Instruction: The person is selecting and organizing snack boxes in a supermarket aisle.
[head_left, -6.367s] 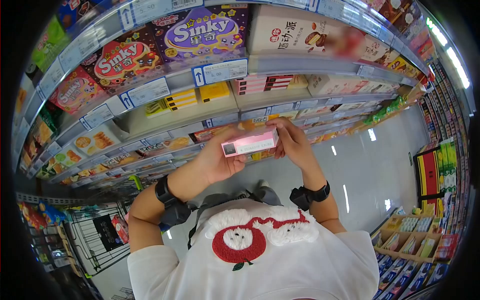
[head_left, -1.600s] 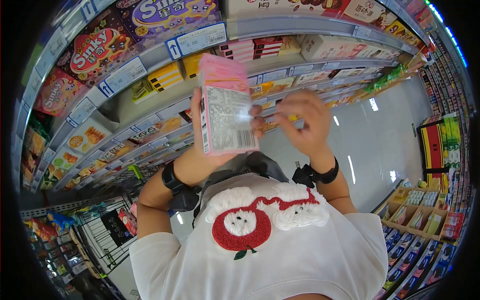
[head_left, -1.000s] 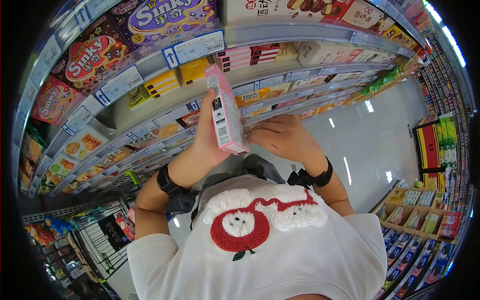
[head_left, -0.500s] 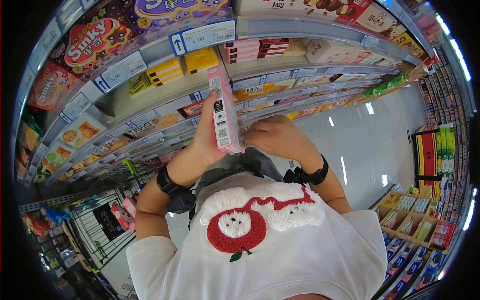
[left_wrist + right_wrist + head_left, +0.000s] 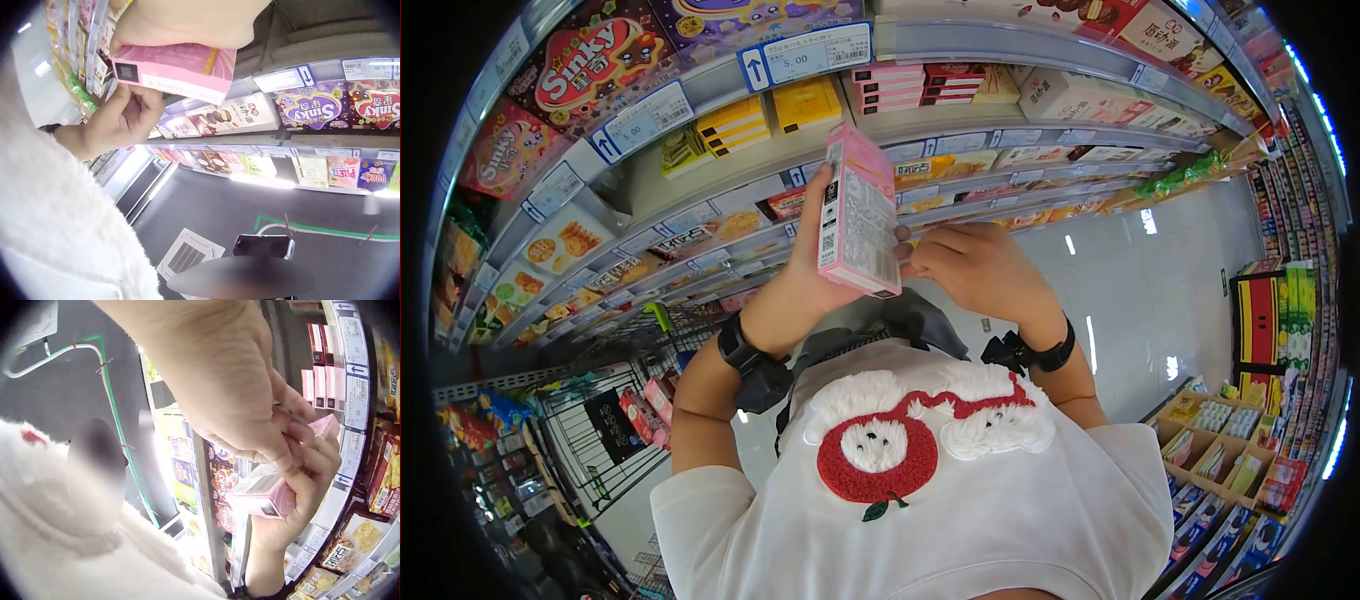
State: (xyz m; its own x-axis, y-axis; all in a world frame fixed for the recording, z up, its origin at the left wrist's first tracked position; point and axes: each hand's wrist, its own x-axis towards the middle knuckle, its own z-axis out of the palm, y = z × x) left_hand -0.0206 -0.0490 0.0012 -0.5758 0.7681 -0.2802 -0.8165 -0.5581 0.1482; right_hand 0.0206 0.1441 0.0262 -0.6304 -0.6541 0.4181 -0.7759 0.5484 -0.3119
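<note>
A pink box (image 5: 862,220) is held upright and slightly tilted in front of the chest, its printed back with a barcode facing the head camera. My left hand (image 5: 808,262) grips it from the left, thumb along the narrow side. At its lower right edge is my right hand (image 5: 970,268), fingers curled, fingertips at the box. In the left wrist view the pink box (image 5: 178,72) shows a dark square and a printed line on its end. The right wrist view has my right hand (image 5: 275,434) over the box (image 5: 265,490), with the left fingers behind.
Shelves with a price-label rail (image 5: 805,58) cross the top, bearing yellow boxes (image 5: 805,103), stacked pink boxes (image 5: 887,88) and Sinky boxes (image 5: 590,60). A shopping cart (image 5: 600,440) stands lower left. Floor (image 5: 1120,290) shows at right, beside a divided display (image 5: 1215,445).
Since half a second ago the pink box has turned so its printed back shows more broadly. My right hand has shifted slightly right. Earlier, the right hand was briefly away from the box.
</note>
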